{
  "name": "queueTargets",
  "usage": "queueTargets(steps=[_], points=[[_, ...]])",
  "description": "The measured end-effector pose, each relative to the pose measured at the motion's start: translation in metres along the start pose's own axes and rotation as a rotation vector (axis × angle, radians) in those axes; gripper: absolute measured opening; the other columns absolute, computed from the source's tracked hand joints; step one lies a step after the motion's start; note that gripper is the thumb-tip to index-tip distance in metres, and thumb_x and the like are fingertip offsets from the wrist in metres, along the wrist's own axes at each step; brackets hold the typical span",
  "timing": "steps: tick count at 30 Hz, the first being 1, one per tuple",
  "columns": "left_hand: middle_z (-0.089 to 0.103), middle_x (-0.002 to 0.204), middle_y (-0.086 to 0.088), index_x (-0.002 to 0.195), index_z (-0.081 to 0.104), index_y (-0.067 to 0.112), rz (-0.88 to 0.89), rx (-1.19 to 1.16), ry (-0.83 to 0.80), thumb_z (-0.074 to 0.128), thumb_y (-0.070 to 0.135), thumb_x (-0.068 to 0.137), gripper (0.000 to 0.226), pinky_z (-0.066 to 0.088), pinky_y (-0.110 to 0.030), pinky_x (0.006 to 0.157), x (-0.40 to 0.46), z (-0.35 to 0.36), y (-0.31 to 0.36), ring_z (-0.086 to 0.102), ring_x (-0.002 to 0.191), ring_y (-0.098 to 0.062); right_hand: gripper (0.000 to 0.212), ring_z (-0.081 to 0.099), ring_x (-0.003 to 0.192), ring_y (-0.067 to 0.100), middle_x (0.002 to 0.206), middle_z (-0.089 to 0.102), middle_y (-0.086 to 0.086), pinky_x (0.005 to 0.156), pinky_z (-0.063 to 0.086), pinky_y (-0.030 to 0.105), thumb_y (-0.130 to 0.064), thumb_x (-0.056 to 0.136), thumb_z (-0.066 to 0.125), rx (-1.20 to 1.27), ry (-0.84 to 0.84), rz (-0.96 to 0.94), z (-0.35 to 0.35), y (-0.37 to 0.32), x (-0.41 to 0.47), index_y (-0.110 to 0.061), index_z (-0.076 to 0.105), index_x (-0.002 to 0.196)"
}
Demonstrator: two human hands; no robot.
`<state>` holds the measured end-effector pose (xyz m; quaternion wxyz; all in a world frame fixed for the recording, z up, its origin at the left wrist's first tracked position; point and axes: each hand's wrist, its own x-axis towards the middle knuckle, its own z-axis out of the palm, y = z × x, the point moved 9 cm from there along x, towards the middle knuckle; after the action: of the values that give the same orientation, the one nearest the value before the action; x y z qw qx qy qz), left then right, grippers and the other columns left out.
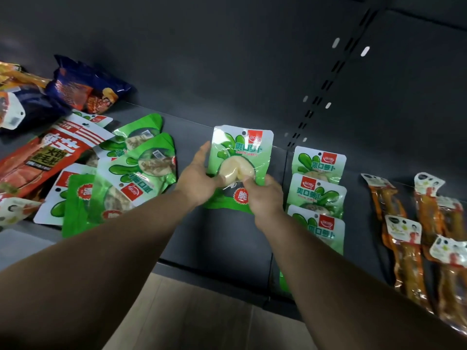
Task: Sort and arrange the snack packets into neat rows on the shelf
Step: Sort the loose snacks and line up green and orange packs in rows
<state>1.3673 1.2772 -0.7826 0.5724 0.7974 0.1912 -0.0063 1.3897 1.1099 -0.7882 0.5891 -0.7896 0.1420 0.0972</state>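
Both hands, left hand (195, 179) and right hand (262, 195), grip one green radish packet (240, 157), upright and label forward. It is probably bound for the matching row (317, 198) just beside it on the shelf (227, 238).

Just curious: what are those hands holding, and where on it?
Both hold one green snack packet: left hand at its left edge, right hand at its lower part.

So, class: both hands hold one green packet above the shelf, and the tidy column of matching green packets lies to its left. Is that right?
Not quite. In the head view the left hand and right hand hold the green packet, but the tidy column lies to its right, on the shelf.
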Motion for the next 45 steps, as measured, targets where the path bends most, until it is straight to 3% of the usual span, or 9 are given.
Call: queueTargets(steps=[7, 12, 14, 17, 23, 30, 35, 40, 45], points=[[0.03, 0.145, -0.012, 0.146, 0.033, 0.024, 0.125, 0.403, -0.046, 0.056, 0.018, 0.092, 0.059, 0.023, -0.022, 0.108, 0.001, 0.027, 0.007, 0.034, 0.134, -0.027, 0.02, 0.059, 0.086, 0.02, 0.103, 0.066, 0.009, 0.079, 0.051, 0.033, -0.018, 0.091, 0.059, 0.036, 0.046, 0.113, 0.002, 0.001, 0.026, -0.01, 0.064, 0.109], [0.005, 0.16, -0.004, 0.146, 0.031, 0.034, 0.111, 0.681, -0.175, 0.044, 0.039, 0.097, 0.052, 0.021, -0.044, 0.115, -0.002, 0.044, -0.004, 0.014, 0.144, -0.031, 0.016, 0.064, 0.085, 0.028, 0.099, 0.066, 0.014, 0.084, 0.055, 0.05, -0.017, 0.089, 0.06, -0.013, 0.027, 0.237, -0.002, 0.011, 0.045, -0.008, 0.061, 0.103], [-0.001, 0.16, 0.001, 0.149, 0.024, 0.035, 0.123, 0.788, -0.266, 0.04, 0.043, 0.098, 0.054, 0.017, -0.044, 0.115, -0.01, 0.052, -0.006, 0.008, 0.145, -0.027, 0.017, 0.06, 0.074, 0.023, 0.088, 0.062, 0.013, 0.086, 0.054, 0.048, -0.013, 0.09, 0.061, 0.001, -0.015, 0.316, -0.006, 0.014, 0.049, -0.006, 0.057, 0.104], [-0.003, 0.161, 0.003, 0.151, 0.018, 0.031, 0.129, 0.896, -0.348, 0.037, 0.049, 0.097, 0.06, 0.013, -0.043, 0.115, -0.018, 0.059, -0.009, 0.0, 0.147, -0.022, 0.033, 0.056, 0.084, 0.025, 0.116, 0.061, 0.022, 0.088, 0.051, 0.04, -0.007, 0.09, 0.059, -0.017, -0.043, 0.304, -0.009, 0.013, 0.056, 0.002, 0.053, 0.121], [-0.002, 0.161, 0.002, 0.152, 0.015, 0.024, 0.15, 1.038, -0.352, 0.033, 0.053, 0.097, 0.065, 0.005, -0.041, 0.117, -0.016, 0.06, -0.014, -0.003, 0.147, -0.024, 0.068, 0.05, 0.118, 0.033, 0.136, 0.042, 0.014, 0.09, 0.041, 0.03, -0.015, 0.087, 0.06, -0.431, 0.091, 0.015, -0.011, -0.008, 0.046, -0.017, 0.025, 0.145], [-0.006, 0.161, 0.002, 0.153, 0.008, 0.021, 0.123, 1.017, -0.375, 0.033, 0.054, 0.096, 0.07, 0.002, -0.042, 0.117, -0.012, 0.065, -0.016, -0.006, 0.147, -0.023, 0.058, 0.013, 0.14, 0.035, 0.155, 0.003, 0.015, 0.112, 0.02, 0.043, -0.03, 0.092, 0.05, -1.174, -0.018, -0.187, 0.007, -0.004, 0.032, -0.029, 0.025, 0.144], [0.003, 0.161, 0.002, 0.151, 0.018, 0.023, 0.161, 0.961, -0.292, 0.037, 0.051, 0.097, 0.064, 0.006, -0.039, 0.117, -0.011, 0.053, -0.01, 0.001, 0.147, -0.022, 0.057, 0.014, 0.141, 0.031, 0.153, 0.015, 0.01, 0.114, 0.018, 0.045, -0.03, 0.094, 0.043, -1.183, -0.073, -0.183, 0.011, 0.0, 0.035, -0.028, 0.021, 0.147], [0.031, 0.15, -0.005, 0.142, 0.038, 0.023, 0.179, 0.879, 0.036, 0.048, 0.043, 0.093, 0.055, 0.022, -0.033, 0.11, -0.007, 0.006, 0.001, 0.026, 0.138, -0.024, 0.062, 0.014, 0.141, 0.03, 0.152, 0.017, 0.012, 0.116, 0.015, 0.045, -0.024, 0.093, 0.047, -1.143, -0.053, -0.186, 0.014, -0.005, 0.03, -0.02, 0.018, 0.148], [0.016, 0.154, -0.016, 0.146, 0.028, 0.02, -0.048, 0.986, 0.184, 0.058, 0.037, 0.085, 0.07, 0.014, -0.042, 0.114, -0.002, -0.046, -0.02, 0.012, 0.143, -0.034, 0.067, 0.015, 0.141, 0.031, 0.152, 0.016, 0.012, 0.116, 0.014, 0.042, -0.028, 0.093, 0.051, -1.087, -0.013, -0.258, 0.018, -0.021, 0.021, -0.015, 0.016, 0.148]])
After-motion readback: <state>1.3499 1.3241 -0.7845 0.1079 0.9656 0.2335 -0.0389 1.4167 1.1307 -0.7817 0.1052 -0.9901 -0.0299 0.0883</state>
